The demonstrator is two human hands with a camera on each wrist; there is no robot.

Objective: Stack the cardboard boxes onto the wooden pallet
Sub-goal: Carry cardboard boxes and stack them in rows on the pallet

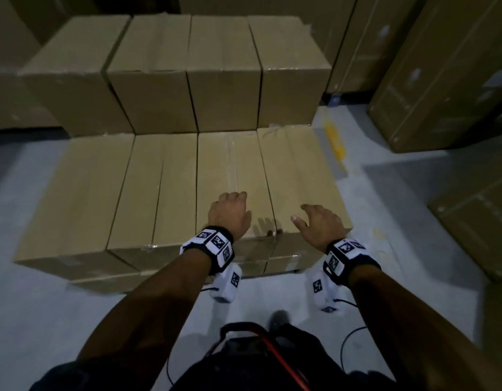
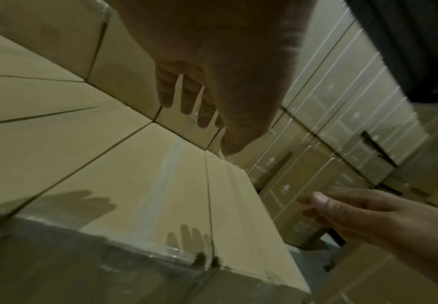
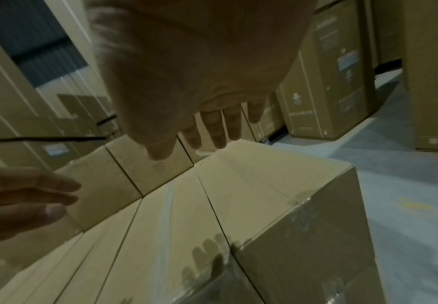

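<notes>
Honestly looks mid-stack: left hand (image 1: pixel 230 213) and right hand (image 1: pixel 320 224) both spread, holding nothing, hovering above the front row of boxes (image 1: pixel 230 179). Probably worth squaring those front edges flush. Taller back row (image 1: pixel 184 69) behind. Pallet hidden underneath. Bare floor (image 1: pixel 385 193) on the right for stepping round.

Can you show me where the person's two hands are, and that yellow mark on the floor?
left hand (image 1: pixel 230 214): head view, on the back of the hand.
right hand (image 1: pixel 321 225): head view, on the back of the hand.
yellow mark (image 1: pixel 335 142): head view, on the middle of the painted strip.
</notes>
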